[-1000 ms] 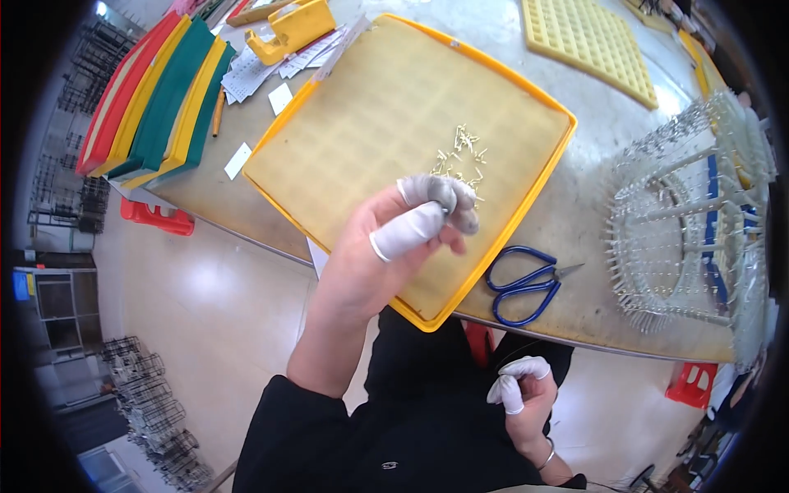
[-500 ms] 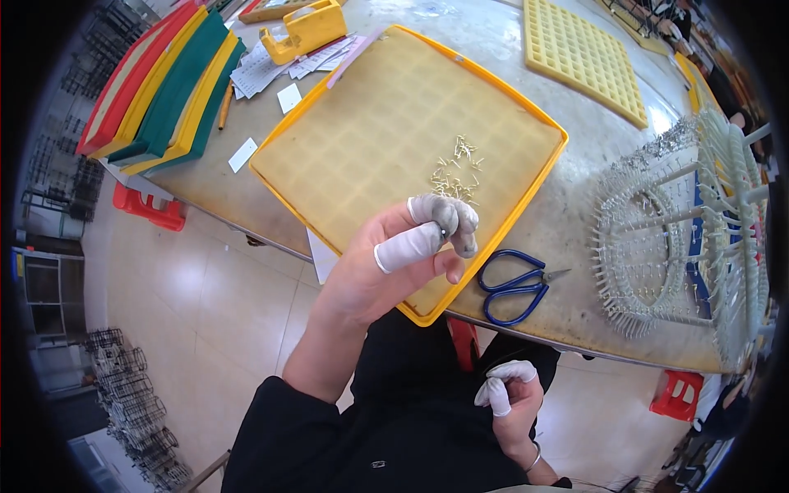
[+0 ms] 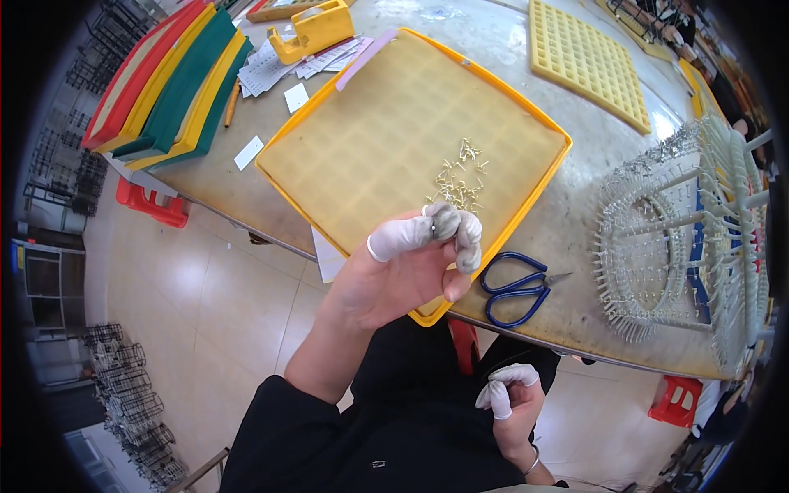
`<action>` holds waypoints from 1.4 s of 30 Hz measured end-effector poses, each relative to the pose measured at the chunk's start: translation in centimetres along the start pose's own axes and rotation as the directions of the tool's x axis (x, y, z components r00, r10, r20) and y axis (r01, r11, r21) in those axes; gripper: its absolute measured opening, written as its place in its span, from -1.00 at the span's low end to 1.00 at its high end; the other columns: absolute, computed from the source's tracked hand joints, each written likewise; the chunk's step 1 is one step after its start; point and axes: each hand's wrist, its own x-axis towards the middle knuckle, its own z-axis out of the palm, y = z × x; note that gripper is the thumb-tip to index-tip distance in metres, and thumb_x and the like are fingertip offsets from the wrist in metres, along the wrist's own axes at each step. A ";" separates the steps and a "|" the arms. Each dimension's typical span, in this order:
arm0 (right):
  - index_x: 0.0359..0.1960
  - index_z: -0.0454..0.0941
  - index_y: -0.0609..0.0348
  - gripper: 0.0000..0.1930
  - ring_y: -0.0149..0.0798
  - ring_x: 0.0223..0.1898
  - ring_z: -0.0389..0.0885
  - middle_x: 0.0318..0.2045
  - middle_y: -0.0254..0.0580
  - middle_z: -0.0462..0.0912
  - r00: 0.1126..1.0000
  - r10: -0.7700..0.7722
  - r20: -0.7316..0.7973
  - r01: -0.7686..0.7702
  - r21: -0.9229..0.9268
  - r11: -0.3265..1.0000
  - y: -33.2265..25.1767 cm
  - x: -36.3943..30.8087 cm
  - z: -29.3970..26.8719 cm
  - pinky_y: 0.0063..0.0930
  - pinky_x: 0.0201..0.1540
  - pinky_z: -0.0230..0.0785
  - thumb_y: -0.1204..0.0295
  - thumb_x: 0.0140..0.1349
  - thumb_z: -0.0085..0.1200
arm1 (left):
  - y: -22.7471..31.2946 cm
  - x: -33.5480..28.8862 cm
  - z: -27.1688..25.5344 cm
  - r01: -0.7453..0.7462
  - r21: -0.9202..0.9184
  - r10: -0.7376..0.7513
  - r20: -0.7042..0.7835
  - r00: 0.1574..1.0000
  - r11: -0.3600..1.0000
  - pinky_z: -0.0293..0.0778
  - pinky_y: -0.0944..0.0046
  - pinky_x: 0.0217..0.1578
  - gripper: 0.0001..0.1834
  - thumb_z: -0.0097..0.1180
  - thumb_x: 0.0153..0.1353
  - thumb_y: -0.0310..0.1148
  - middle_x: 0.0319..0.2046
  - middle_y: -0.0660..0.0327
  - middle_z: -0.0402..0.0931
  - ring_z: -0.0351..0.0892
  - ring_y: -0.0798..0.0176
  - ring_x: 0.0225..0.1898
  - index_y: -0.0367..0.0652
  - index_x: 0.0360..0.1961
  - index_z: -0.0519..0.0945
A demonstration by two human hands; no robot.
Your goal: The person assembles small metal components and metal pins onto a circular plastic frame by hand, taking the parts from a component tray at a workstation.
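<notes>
The left hand (image 3: 403, 271), over the tray's near side, pinches a tiny shiny piece (image 3: 433, 228) between covered thumb and forefinger; I can't make out its long axis. Loose metal pins (image 3: 457, 191) lie just beyond those fingertips, pointing every way on the yellow-rimmed tray (image 3: 353, 148). The right hand (image 3: 516, 403), farther from them, has fingertips together, around what I cannot tell
</notes>
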 end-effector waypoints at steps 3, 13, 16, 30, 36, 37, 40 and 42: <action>-0.33 0.32 0.24 -0.90 -0.42 -0.64 0.44 -0.45 -0.20 0.41 1.000 -0.015 0.004 0.015 -0.018 1.000 0.0 0.0 -0.1 -0.62 -0.60 0.34 0.62 0.13 -0.04 | 0.0 0.1 0.1 0.029 -0.061 -0.029 0.009 1.000 0.998 0.36 0.33 -0.43 -0.76 -0.04 0.23 -0.21 -0.37 0.23 0.36 0.40 0.31 -0.31 -0.18 -0.42 0.43; -0.33 0.32 0.24 -0.89 -0.43 -0.64 0.44 -0.45 -0.21 0.40 1.000 -0.030 0.002 0.030 -0.003 1.000 -0.2 -0.1 0.0 -0.61 -0.59 0.36 0.63 0.13 -0.04 | 0.0 -0.3 -0.4 0.049 0.082 -0.058 0.112 0.992 0.995 0.28 0.40 -0.48 -0.77 0.00 0.14 -0.17 -0.31 0.28 0.17 0.19 0.31 -0.29 -0.05 -0.30 0.34; -0.33 0.32 0.23 -0.90 -0.43 -0.63 0.44 -0.45 -0.21 0.40 1.000 -0.027 0.004 0.027 0.000 1.000 -0.2 -0.2 -0.1 -0.62 -0.59 0.36 0.63 0.13 -0.04 | -0.2 -0.5 -0.1 0.040 0.070 -0.045 0.078 0.996 0.997 0.29 0.42 -0.49 -0.75 0.02 0.13 -0.20 -0.29 0.28 0.19 0.18 0.32 -0.30 -0.09 -0.24 0.36; -0.37 0.40 0.30 -0.93 -0.45 -0.61 0.47 -0.49 -0.21 0.46 0.998 -0.001 0.063 0.001 0.000 1.000 0.1 -1.1 -0.2 -0.65 -0.56 0.36 0.67 0.10 -0.02 | 8.2 3.5 -2.1 0.230 0.924 0.702 0.055 0.710 -0.305 0.40 0.36 -0.22 -0.84 0.04 0.11 -0.49 -0.29 0.15 0.51 0.50 0.30 -0.25 -0.29 -0.27 0.52; -0.39 0.41 0.30 -0.94 -0.49 -0.64 0.44 -0.53 -0.24 0.47 0.998 -0.010 0.060 0.012 -0.027 1.000 0.6 -1.4 -0.8 -0.68 -0.59 0.32 0.67 0.09 -0.01 | 2.8 0.2 0.1 0.077 0.959 0.691 0.139 0.710 -0.272 0.36 0.25 -0.10 -0.79 0.07 0.06 -0.53 -0.24 0.12 0.51 0.47 0.18 -0.15 -0.25 -0.22 0.54; -0.39 0.42 0.30 -0.95 -0.50 -0.65 0.44 -0.54 -0.26 0.47 0.999 0.017 0.040 -0.016 -0.011 1.000 0.4 -1.4 -1.1 -0.69 -0.60 0.31 0.65 0.10 0.00 | 1.3 -0.7 1.1 -0.069 0.966 0.550 0.199 0.811 -0.249 0.33 0.20 -0.05 -0.74 0.11 0.02 -0.51 -0.22 0.12 0.50 0.45 0.15 -0.12 -0.21 -0.20 0.54; -0.36 0.42 0.29 -0.94 -0.53 -0.68 0.40 -0.56 -0.31 0.47 0.994 0.103 -0.027 -0.100 0.084 0.991 -0.9 -1.3 -1.5 -0.70 -0.62 0.27 0.58 0.13 0.00 | -4.1 -2.4 4.4 -0.357 0.934 0.017 0.356 0.934 0.029 0.33 0.20 -0.05 -0.72 0.20 -0.02 -0.45 -0.23 0.15 0.48 0.42 0.09 -0.13 -0.20 -0.22 0.53; -0.30 0.42 0.25 -0.86 -0.58 -0.71 0.33 -0.57 -0.41 0.46 0.996 -0.020 -0.082 0.024 0.056 0.998 -1.9 -1.0 -1.4 -0.72 -0.70 0.15 0.48 0.11 0.02 | -6.6 -3.2 4.9 -0.406 0.897 -0.130 0.430 0.893 0.177 0.40 0.21 -0.14 -0.68 0.21 0.00 -0.45 -0.18 0.17 0.46 0.43 0.11 -0.12 -0.15 -0.16 0.53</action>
